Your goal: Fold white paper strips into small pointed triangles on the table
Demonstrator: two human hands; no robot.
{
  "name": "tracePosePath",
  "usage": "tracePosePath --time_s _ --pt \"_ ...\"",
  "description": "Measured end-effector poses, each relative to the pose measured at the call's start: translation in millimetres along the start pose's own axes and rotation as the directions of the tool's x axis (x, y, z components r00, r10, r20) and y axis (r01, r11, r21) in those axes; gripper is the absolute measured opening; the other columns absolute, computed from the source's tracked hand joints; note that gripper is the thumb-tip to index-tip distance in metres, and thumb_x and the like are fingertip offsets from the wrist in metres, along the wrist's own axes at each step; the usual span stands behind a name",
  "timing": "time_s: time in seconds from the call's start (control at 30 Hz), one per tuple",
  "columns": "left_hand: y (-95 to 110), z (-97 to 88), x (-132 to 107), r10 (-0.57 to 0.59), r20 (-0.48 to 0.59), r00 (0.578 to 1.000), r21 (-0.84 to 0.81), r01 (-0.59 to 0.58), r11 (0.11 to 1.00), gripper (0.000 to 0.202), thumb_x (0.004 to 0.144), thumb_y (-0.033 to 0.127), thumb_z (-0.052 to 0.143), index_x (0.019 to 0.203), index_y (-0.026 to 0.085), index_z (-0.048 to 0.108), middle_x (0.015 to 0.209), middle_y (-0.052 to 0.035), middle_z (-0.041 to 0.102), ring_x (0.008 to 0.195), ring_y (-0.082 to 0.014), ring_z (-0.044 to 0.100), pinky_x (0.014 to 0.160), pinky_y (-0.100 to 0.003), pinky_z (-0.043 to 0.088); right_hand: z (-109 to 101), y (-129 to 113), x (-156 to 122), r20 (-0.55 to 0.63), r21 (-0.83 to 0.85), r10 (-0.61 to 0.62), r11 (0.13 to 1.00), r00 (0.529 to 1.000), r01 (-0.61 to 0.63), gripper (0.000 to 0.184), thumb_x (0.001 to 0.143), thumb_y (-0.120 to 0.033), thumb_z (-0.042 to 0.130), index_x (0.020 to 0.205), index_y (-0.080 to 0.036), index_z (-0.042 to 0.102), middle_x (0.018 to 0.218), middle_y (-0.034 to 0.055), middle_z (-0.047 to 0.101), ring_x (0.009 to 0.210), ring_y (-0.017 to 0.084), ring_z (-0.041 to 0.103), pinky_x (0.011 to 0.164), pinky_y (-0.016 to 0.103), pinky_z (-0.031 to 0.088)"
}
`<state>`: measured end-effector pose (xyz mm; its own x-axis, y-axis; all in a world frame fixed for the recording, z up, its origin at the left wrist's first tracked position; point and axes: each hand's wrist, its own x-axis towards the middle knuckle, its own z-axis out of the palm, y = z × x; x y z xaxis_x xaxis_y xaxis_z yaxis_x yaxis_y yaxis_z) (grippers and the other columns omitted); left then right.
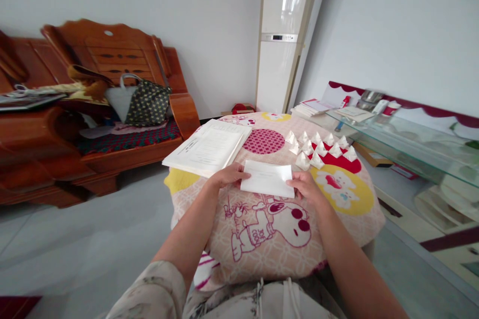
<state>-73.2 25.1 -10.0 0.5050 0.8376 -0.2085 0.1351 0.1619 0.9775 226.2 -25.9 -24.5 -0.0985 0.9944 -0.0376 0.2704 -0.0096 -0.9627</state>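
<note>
Between my two hands is a folded sheet of white paper [267, 178], held flat just over the patterned tablecloth [224, 246]. My left hand [231, 175] pinches its left edge, thumb on top. At the right edge, my right hand [304, 185] grips it the same way; the fingers underneath are hidden. A stack of printed paper sheets [209, 147] lies on the table beyond my left hand. Several small folded white paper pyramids [320, 148] stand in rows past my right hand.
A glass-topped cabinet [411, 132] with papers [310, 106] and cups stands close on the right. To the left is a wooden sofa [123, 55] with bags [147, 102] on it. A tall white air conditioner [279, 70] fills the corner behind the table.
</note>
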Motion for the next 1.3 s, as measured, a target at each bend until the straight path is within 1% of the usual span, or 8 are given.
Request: tracePosePath --time_s 0.1,0.23,0.33,0.4,0.57,0.73,0.97,1.3 --pt "-3 2.5 6 -0.017 -0.161 0.987 0.106 0.034 0.994 0.025 0.063 0.031 0.083 0.055 0.016 0.064 0.050 -0.0035 0.063 0.045 -0.0156 0.056 0.043 -0.024 0.041 4 6 5 -0.121 -0.084 0.018 0.996 0.993 -0.029 0.020 0.070 -0.034 0.063 0.074 -0.016 0.071 0.047 -0.0023 0.057 0.031 0.010 0.040 0.030 0.021 0.028" --pt "-7 7.7 16 0.055 -0.384 0.922 0.303 0.069 0.950 0.033 0.067 0.024 0.077 0.045 0.019 0.054 0.041 0.0010 0.051 0.041 -0.0127 0.047 0.045 -0.024 0.035 11 12 14 -0.300 -0.233 -0.148 0.969 0.942 0.078 0.035 0.066 -0.027 0.065 0.096 -0.013 0.076 0.060 0.0028 0.068 0.045 0.015 0.054 0.044 0.025 0.042" --pt "-8 10.6 21 0.115 -0.467 0.877 0.375 0.080 0.923 0.034 0.065 0.019 0.077 0.043 0.020 0.052 0.039 0.0021 0.045 0.047 -0.0138 0.048 0.051 -0.024 0.034 13 13 16 -0.349 -0.352 -0.257 0.927 0.901 0.128 0.054 0.066 -0.027 0.065 0.117 -0.012 0.073 0.059 0.0008 0.065 0.055 0.019 0.059 0.056 0.030 0.048" --pt "-8 12.0 23 0.143 -0.501 0.853 0.413 0.091 0.906 0.034 0.062 0.017 0.078 0.042 0.020 0.052 0.039 0.0019 0.044 0.053 -0.0163 0.052 0.055 -0.025 0.035 12 13 15 -0.338 -0.404 -0.296 0.903 0.894 0.146 0.053 0.066 -0.028 0.065 0.117 -0.014 0.075 0.058 0.0000 0.065 0.056 0.019 0.059 0.059 0.031 0.049" --pt "-7 15.9 24 0.177 -0.549 0.817 0.441 0.103 0.892 0.033 0.059 0.018 0.082 0.044 0.021 0.053 0.043 0.0005 0.047 0.066 -0.0209 0.061 0.061 -0.026 0.040 13 12 15 -0.343 -0.489 -0.257 0.870 0.904 0.062 0.022 0.067 -0.026 0.065 0.079 -0.018 0.081 0.067 0.0066 0.072 0.066 0.023 0.067 0.066 0.033 0.051" --pt "1 23.3 21 0.184 -0.576 0.796 0.567 0.228 0.791 0.026 0.066 0.025 0.082 0.052 0.019 0.060 0.056 -0.0050 0.060 0.074 -0.0240 0.066 0.065 -0.027 0.044 16 9 14 -0.329 -0.578 -0.298 0.814 0.896 0.059 0.017 0.071 -0.023 0.062 0.068 -0.020 0.079 0.065 0.0064 0.073 0.064 0.022 0.066 0.065 0.030 0.049" --pt "18 31.8 15 0.114 -0.555 0.824 0.740 0.427 0.519 0.023 0.083 0.037 0.069 0.086 0.015 0.074 0.089 -0.0096 0.074 0.089 -0.0231 0.070 0.076 -0.027 0.049 19 -6 11 -0.297 -0.659 -0.164 0.748 0.941 -0.078 0.028 0.079 -0.021 0.060 0.094 -0.015 0.082 0.087 0.0099 0.079 0.081 0.022 0.072 0.074 0.028 0.050" --pt "15 28.7 19 0.096 -0.551 0.829 0.741 0.434 0.512 0.029 0.085 0.043 0.068 0.092 0.015 0.076 0.090 -0.0094 0.075 0.087 -0.0213 0.070 0.074 -0.026 0.049 22 -7 11 -0.326 -0.667 -0.138 0.735 0.935 -0.124 0.025 0.082 -0.020 0.061 0.092 -0.013 0.082 0.089 0.0127 0.079 0.085 0.022 0.072 0.078 0.027 0.050"
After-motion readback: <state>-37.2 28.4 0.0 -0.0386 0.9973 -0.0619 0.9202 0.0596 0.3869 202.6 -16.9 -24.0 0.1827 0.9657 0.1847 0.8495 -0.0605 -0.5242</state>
